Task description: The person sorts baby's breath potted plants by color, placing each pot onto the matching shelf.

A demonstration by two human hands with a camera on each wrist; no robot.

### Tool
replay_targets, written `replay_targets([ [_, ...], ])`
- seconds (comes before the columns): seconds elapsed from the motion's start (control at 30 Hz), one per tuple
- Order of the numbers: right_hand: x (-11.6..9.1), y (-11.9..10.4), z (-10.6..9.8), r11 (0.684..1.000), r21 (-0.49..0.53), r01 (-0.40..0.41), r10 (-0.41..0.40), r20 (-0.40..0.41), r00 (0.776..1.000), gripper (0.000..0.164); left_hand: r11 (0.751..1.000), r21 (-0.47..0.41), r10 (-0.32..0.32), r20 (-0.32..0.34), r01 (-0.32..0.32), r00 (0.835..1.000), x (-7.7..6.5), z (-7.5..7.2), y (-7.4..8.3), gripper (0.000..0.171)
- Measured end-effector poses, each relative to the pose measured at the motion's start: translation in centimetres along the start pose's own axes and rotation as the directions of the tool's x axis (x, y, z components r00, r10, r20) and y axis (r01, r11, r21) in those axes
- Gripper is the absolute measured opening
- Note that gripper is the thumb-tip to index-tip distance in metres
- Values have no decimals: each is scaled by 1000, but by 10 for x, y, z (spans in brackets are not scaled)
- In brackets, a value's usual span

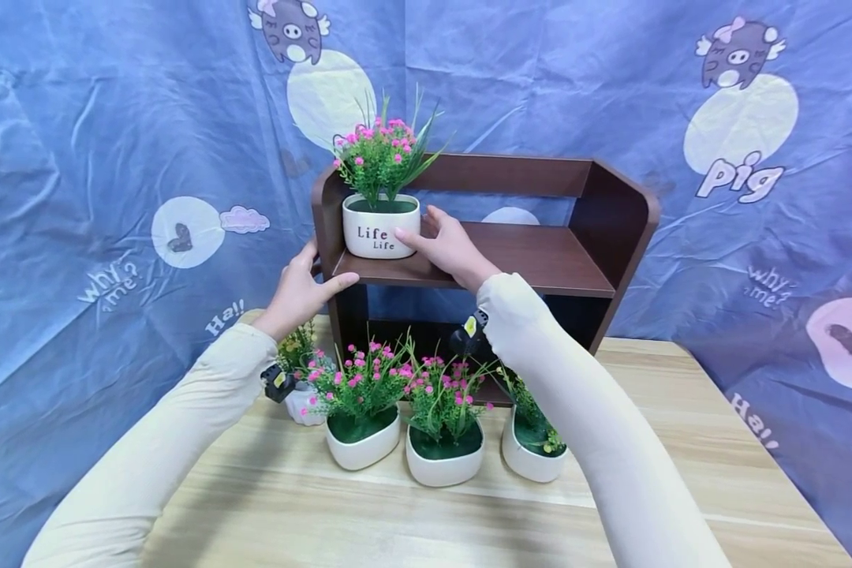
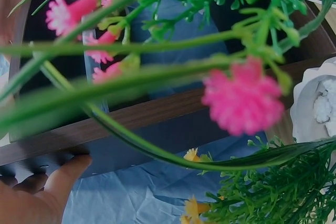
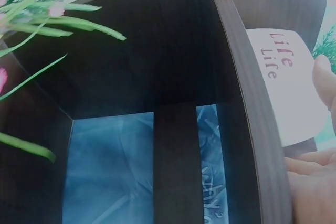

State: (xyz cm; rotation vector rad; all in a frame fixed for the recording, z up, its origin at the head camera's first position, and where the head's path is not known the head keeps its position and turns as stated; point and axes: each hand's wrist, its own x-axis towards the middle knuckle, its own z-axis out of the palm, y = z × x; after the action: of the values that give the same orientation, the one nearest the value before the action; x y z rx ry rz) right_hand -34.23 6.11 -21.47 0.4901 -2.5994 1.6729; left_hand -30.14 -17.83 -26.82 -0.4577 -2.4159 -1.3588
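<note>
A white pot (image 1: pixel 381 237) marked "Life Life", with pink flowers (image 1: pixel 379 146) and grass blades, stands upright at the left end of the upper board of a dark brown shelf (image 1: pixel 518 248). My right hand (image 1: pixel 454 246) is at the pot's right end, its thumb touching the front and its fingers beside the right side. The left hand (image 1: pixel 300 288) grips the shelf's left side panel, thumb across the front edge and fingers on the outer face. In the left wrist view, the thumb (image 2: pixel 71 174) lies against the panel. The right wrist view shows the lettered pot (image 3: pixel 289 85) behind the board.
Pink-flowered white pots (image 1: pixel 364 446) (image 1: pixel 446 465) stand on the wooden table (image 1: pixel 369 521) before the shelf. Right of them is a yellow-flowered pot (image 1: pixel 532 457); at left, a small ribbed pot (image 1: pixel 305 406). Blue printed cloth (image 1: pixel 113 158) hangs behind and at both sides.
</note>
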Motion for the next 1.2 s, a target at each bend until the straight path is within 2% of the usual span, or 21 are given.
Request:
replay_targets([
  [0.17,-13,1,-8,1000,-14,3,-2,26,1000,91,1000,13,-11,-4,11,1000,-2,-3,-2,80],
  [0.4,-45,9,-22,993,117,26,-34,65,997,81,999,15,-33,9,33,999,-3,-5,-4,82],
  [0.53,-69,18,-35,987,148,58,-71,79,994,76,1000,10,-20,9,19,1000,-1,-4,-4,81],
  [0.77,-107,35,-54,977,180,116,-128,61,990,72,1000,6,-4,4,4,1000,1,-3,-3,79],
  [0.87,-122,44,-57,973,186,139,-151,50,987,72,1000,3,-5,7,5,1000,0,-3,-2,80],
  [1.07,-155,60,-60,975,132,179,-180,-9,984,72,1000,9,-18,18,18,1000,0,-1,-2,80],
  [1.2,-173,70,-61,975,140,175,-178,10,984,71,1000,2,-11,15,11,1000,0,0,-3,80],
])
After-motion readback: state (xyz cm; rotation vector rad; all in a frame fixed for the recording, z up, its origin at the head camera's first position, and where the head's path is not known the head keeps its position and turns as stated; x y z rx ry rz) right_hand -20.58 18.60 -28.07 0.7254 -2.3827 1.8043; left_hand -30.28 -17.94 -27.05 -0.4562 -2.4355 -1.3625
